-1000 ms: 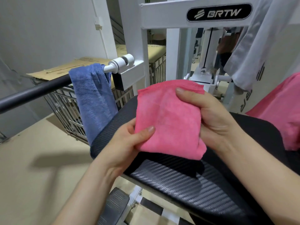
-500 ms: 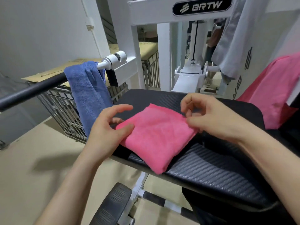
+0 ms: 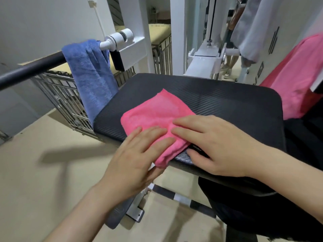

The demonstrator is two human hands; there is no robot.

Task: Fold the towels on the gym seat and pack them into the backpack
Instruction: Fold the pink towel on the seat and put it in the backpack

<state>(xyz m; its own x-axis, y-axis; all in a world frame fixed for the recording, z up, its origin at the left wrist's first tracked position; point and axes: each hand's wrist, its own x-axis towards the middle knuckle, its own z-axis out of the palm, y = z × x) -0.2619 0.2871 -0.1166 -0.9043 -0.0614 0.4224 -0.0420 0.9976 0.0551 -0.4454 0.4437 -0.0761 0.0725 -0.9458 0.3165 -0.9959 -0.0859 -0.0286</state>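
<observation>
On the black gym seat (image 3: 227, 102), in the head view, a pink towel (image 3: 153, 117) lies folded into a small square, turned like a diamond. Its near corner hangs just over the seat's front edge.

The left hand (image 3: 138, 159) lies flat on that near corner. Its fingers are straight and spread, and its thumb sits below the overhanging edge. The right hand (image 3: 215, 145) presses the towel's right side with straight fingers, while its thumb rests on the seat beside the cloth. Neither grip is clamped on anything: both hands are flat and loose.

To the left of the seat, a blue towel (image 3: 90, 79) hangs over a black bar (image 3: 31, 67), its lower end touching the seat's left edge. A wire cage (image 3: 66, 98) stands behind it on the beige floor (image 3: 43, 172).

At the far right, a second pink towel (image 3: 297, 81) drapes down beside the seat. Above it hangs a grey cloth (image 3: 253, 32). The white machine frame (image 3: 136, 23) rises behind the seat.

Something black sits under the seat at lower right; I cannot tell what it is.
</observation>
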